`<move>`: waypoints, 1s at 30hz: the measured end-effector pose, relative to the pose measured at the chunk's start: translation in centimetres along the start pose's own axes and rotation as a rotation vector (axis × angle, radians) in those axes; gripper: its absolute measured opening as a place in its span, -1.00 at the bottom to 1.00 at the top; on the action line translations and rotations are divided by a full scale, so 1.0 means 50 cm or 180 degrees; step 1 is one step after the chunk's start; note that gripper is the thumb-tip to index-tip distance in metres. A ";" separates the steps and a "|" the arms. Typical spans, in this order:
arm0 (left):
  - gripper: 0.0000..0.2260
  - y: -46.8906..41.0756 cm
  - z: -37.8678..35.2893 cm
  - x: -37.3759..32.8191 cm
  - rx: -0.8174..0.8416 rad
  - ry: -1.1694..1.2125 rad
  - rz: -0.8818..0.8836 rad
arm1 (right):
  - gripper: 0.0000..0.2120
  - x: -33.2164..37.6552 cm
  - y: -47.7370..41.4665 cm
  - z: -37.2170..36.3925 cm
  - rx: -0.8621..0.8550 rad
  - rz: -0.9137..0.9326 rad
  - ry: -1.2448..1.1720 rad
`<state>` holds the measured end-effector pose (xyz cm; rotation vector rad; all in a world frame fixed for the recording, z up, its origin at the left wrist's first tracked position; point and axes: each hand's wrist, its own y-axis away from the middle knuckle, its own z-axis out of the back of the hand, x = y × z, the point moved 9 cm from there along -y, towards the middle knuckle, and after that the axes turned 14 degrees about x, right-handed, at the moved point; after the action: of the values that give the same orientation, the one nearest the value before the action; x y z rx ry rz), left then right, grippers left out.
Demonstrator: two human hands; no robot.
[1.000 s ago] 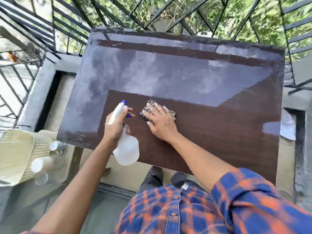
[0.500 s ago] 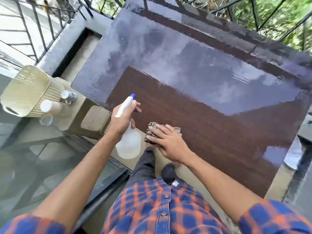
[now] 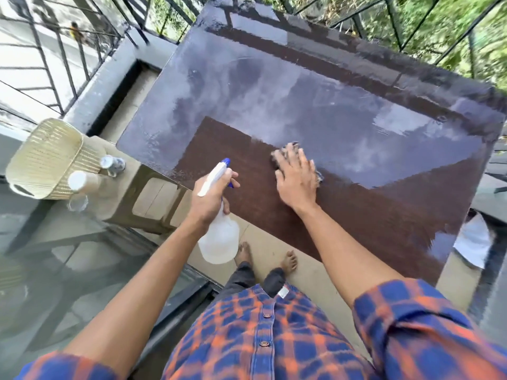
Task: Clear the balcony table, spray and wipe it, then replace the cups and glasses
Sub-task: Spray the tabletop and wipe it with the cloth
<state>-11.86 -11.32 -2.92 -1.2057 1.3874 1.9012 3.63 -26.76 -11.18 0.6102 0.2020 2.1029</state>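
right hand (image 3: pixel 296 182) flat on cloth (image 3: pixel 286 150), fingers spread

The dark brown wood-grain table top (image 3: pixel 343 215) shines glossy and wet (sky mirrored in it); the translucent white plastic spray bottle (image 3: pixel 219 239) looks smooth, the cream ribbed plastic basket (image 3: pixel 46 157) matt.

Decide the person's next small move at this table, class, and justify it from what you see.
Probably push the cloth under the right hand farther across the table: that far part looks wet and glossy, while the near strip looks matte. The left hand holds the spray bottle aside.
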 end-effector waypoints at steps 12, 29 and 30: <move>-0.65 -0.046 -0.193 -0.027 0.0905 -0.0150 -0.0015 | -0.48 -0.342 0.425 -0.062 -0.0557 -0.0777 -0.0492; -0.73 -0.047 -0.344 -0.083 0.1177 -0.0483 -0.0192 | -0.47 -0.152 0.261 -0.052 -0.0136 0.0028 0.0010; -0.73 -0.051 -0.343 -0.084 0.1181 -0.0467 -0.0187 | -0.47 -0.167 0.257 -0.042 -0.0151 0.0062 0.0029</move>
<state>-1.52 -25.82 -2.12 -0.8980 1.5215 1.5680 -2.95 -40.73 -11.24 0.5767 0.1514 2.1235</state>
